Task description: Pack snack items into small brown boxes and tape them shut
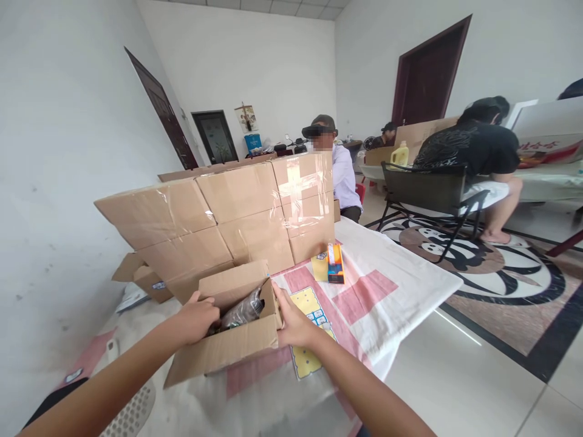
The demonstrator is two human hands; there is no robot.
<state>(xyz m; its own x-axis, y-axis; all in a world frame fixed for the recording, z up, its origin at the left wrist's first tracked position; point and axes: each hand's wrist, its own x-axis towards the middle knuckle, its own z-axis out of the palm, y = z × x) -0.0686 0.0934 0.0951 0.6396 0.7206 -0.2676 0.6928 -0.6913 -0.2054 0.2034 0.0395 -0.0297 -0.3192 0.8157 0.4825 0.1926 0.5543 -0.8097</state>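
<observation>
1. A stack of taped boxes (237, 212) filled the middle left of the frame.
2. An open brown cardboard box (228, 340) sat at lower centre on a cloth-covered table (401, 273), dark wrapped packets (241, 312) inside.
3. The left hand (198, 315) gripped its left flap.
4. The right hand (294, 325) clasped its right wall.

No legible text anywhere; red print on white box (544, 145) too blurred.

A cloth-covered table (410, 276) carries stacked taped cartons (237, 212), an open carton (228, 346) and a tape dispenser (336, 264).
</observation>
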